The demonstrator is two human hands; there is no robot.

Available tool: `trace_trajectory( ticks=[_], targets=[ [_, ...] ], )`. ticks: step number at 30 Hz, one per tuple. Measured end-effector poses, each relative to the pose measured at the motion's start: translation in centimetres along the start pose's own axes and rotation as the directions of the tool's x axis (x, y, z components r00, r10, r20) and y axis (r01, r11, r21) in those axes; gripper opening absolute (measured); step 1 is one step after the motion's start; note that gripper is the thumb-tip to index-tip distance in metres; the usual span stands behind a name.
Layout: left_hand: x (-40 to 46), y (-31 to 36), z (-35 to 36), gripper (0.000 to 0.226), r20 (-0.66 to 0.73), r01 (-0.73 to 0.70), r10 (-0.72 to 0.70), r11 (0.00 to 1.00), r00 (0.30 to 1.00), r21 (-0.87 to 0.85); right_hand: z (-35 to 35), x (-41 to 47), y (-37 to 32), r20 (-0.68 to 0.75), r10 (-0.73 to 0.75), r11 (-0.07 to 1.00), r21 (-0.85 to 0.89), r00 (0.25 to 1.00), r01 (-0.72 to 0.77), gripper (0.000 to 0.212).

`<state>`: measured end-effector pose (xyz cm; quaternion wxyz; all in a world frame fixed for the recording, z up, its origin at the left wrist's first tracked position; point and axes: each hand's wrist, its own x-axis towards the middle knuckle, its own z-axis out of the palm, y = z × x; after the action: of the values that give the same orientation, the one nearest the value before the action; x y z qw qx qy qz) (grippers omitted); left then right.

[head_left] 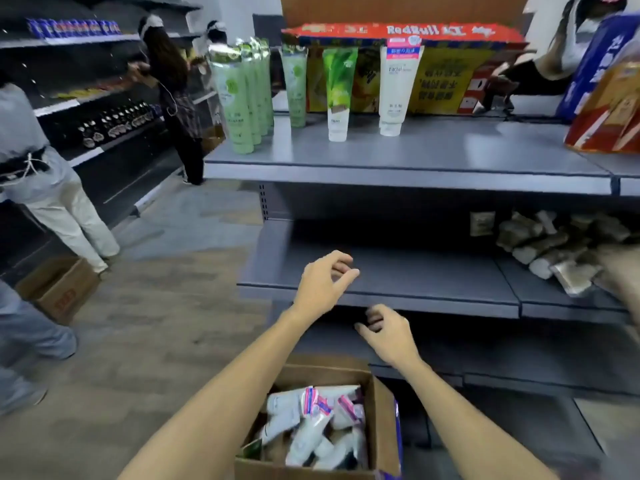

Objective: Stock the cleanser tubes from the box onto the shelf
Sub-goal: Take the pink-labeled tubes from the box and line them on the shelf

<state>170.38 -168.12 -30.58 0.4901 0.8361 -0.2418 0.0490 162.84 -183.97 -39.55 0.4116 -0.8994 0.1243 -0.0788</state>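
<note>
Both our hands are empty, fingers loosely curled, grip released: the left hand [323, 284] hangs before the middle shelf [398, 292], the right hand [388, 336] just below it at five o'clock. The tubes [315, 424] lie jumbled in the box [381, 420] at six o'clock from both hands, long axes mostly slanting from seven to one o'clock. We judge the right hand slightly nearer. Stocked tubes [393, 88] already stand upright on the top shelf [398, 154] at twelve o'clock.
</note>
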Motion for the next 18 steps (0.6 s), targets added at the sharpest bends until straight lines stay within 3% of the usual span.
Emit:
trace_trajectory(
  ticks=[8, 18],
  targets=[
    [-6.4, -7.6, 4.0, 0.021, 0.106, 0.244, -0.245, 0.970, 0.964, 0.019, 3.7, -4.1, 5.7, 0.102, 0.200, 0.979, 0.017, 0.975, -0.203, 0.029],
    [-11.7, -14.9, 8.5, 0.028, 0.302, 0.493, -0.478, 0.869, 0.825, 0.030, 9.6, -9.1, 10.6, 0.239, 0.416, 0.908, -0.055, 0.877, -0.416, 0.018]
  ],
)
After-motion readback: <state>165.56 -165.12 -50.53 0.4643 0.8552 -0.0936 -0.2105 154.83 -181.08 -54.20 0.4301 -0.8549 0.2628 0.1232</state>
